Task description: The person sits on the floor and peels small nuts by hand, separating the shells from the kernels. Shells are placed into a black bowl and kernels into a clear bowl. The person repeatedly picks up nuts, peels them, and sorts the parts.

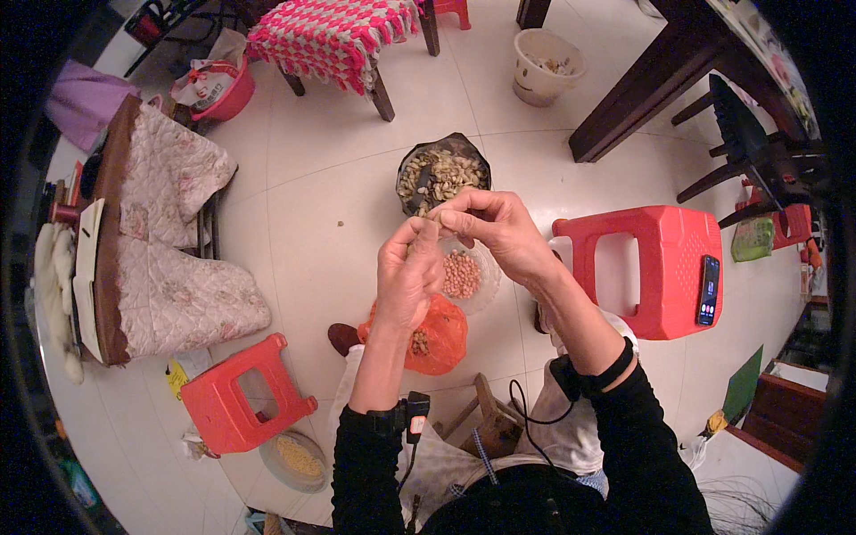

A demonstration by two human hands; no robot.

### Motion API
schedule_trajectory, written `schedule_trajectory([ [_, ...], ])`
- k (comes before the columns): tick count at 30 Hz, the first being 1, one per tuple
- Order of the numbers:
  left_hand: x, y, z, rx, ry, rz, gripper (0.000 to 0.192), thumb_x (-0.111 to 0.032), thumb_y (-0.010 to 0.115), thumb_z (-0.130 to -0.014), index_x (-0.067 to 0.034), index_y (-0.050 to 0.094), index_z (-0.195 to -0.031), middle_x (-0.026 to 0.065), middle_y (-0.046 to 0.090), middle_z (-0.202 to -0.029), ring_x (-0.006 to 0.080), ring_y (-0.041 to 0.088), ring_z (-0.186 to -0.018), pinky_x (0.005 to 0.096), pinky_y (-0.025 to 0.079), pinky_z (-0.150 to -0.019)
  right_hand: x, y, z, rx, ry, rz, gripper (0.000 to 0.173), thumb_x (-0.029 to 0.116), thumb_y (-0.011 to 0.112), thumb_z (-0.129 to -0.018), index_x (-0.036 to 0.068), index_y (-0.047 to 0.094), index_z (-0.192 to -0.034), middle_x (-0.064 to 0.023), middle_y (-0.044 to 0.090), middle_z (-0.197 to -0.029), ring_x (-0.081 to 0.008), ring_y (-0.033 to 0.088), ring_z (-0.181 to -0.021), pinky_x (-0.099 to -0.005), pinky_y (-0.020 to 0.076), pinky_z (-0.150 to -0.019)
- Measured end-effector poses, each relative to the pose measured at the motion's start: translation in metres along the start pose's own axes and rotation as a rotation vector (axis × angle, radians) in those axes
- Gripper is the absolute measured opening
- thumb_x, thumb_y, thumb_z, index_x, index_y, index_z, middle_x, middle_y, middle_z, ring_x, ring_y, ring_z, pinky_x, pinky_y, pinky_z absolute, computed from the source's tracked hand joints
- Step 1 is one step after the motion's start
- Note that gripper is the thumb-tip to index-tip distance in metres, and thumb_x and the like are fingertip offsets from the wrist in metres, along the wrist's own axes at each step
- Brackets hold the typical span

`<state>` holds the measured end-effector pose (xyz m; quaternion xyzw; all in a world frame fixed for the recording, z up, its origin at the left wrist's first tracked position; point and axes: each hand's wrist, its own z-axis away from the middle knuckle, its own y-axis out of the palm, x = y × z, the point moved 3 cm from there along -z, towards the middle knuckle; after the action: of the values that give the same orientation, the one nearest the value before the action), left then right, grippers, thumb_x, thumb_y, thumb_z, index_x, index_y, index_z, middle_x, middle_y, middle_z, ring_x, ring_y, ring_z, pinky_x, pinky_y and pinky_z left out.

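Note:
My left hand [411,267] and my right hand [505,231] meet with thumbs and fingertips pinched on a small peanut piece, mostly hidden by the fingers. Just beyond them is a black-lined container [487,170] heaped with peanut shells [455,170]. Under my hands, a clear bowl [491,287] holds pinkish shelled peanuts [461,274], partly covered by my right hand. Nearer to me, below my left wrist, an orange-red plastic bag [445,348] lies open with unshelled peanuts [420,343] inside.
Red plastic stools stand left [214,401] and right [642,267]; the right one carries a phone [709,291]. A bowl of yellowish grains [297,458] sits by the left stool. Farther off are a bucket [545,73] and a dark table leg [642,93]. A cable [528,418] hangs from my right wrist.

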<state>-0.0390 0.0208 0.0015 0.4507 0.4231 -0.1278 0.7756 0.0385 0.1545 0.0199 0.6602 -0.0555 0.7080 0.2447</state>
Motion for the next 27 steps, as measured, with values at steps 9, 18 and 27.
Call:
schedule_trajectory([
  [9, -0.001, -0.001, -0.002, -0.08, 0.153, -0.333, 0.03, -0.033, 0.066, -0.101, -0.008, 0.059, -0.085, -0.0106, 0.045, -0.061, -0.0033, 0.034, -0.049, 0.0187, 0.024, -0.041, -0.007, 0.009, 0.004, -0.06, -0.165, 0.232, 0.016, 0.015, 0.072, -0.095, -0.001, 0.07, -0.093, -0.0005, 0.061, -0.09, -0.0077, 0.057, -0.081, -0.0255, 0.047, -0.073],
  [18, 0.003, 0.002, -0.004, -0.104, 0.122, -0.254, 0.029, -0.03, 0.056, -0.107, -0.008, 0.055, -0.087, -0.0108, 0.037, -0.06, -0.0012, 0.03, -0.048, 0.0197, 0.024, -0.041, -0.009, 0.01, 0.006, -0.12, -0.088, 0.008, 0.018, 0.017, 0.07, -0.094, 0.0, 0.072, -0.091, -0.003, 0.064, -0.09, -0.0104, 0.059, -0.08, -0.0274, 0.0475, -0.069],
  [27, 0.007, 0.001, -0.002, -0.265, 0.248, -0.418, 0.034, -0.029, 0.044, -0.11, -0.008, 0.053, -0.084, -0.0092, 0.041, -0.065, -0.0003, 0.036, -0.055, 0.0205, 0.028, -0.045, -0.025, 0.03, 0.013, -0.274, -0.191, 0.031, 0.017, 0.014, 0.069, -0.095, -0.003, 0.073, -0.099, -0.0043, 0.068, -0.093, -0.0094, 0.06, -0.082, -0.0264, 0.0494, -0.073],
])
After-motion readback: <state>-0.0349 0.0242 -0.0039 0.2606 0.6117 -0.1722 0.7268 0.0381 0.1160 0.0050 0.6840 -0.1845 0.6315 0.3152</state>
